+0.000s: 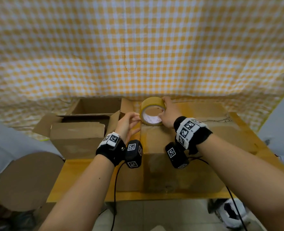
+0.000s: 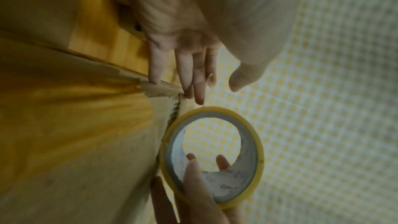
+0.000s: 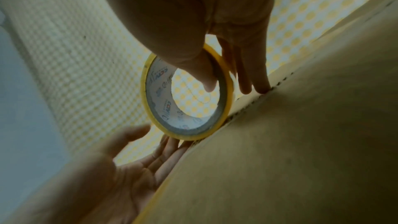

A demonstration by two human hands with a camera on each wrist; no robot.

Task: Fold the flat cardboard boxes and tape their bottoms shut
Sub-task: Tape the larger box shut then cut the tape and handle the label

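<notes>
Head view first: I see the tape roll (image 1: 153,111) standing on edge at the far end of the closed box (image 1: 179,147), which lies on the worktop (image 1: 91,189) in front of me; my right hand (image 1: 168,114) grips the roll, thumb hooked inside its core and fingers over the outer rim; my left hand (image 1: 128,124) sits just left of the roll at the box's far left corner, fingers straight and pressed against the box edge, holding nothing that I can make out; whether a strip of tape runs under those fingers I cannot tell. Left of the box stands an open box (image 1: 78,137) with its flaps up, and beyond that a second open box (image 1: 98,105); a checked yellow cloth (image 1: 138,47) hangs behind everything; a brown cardboard disc (image 1: 29,180) shows well left of the box, below the worktop's edge.

In the left wrist view the left hand's fingers (image 2: 183,74) lie extended on the corrugated edge of the box (image 2: 75,142), the roll (image 2: 212,157) just beyond their tips; in the right wrist view the right hand's thumb (image 3: 200,67) is inside the roll (image 3: 187,98), two fingertips touch the box edge beside it, and the left hand (image 3: 133,168) lies flat along the box side (image 3: 290,151).
</notes>
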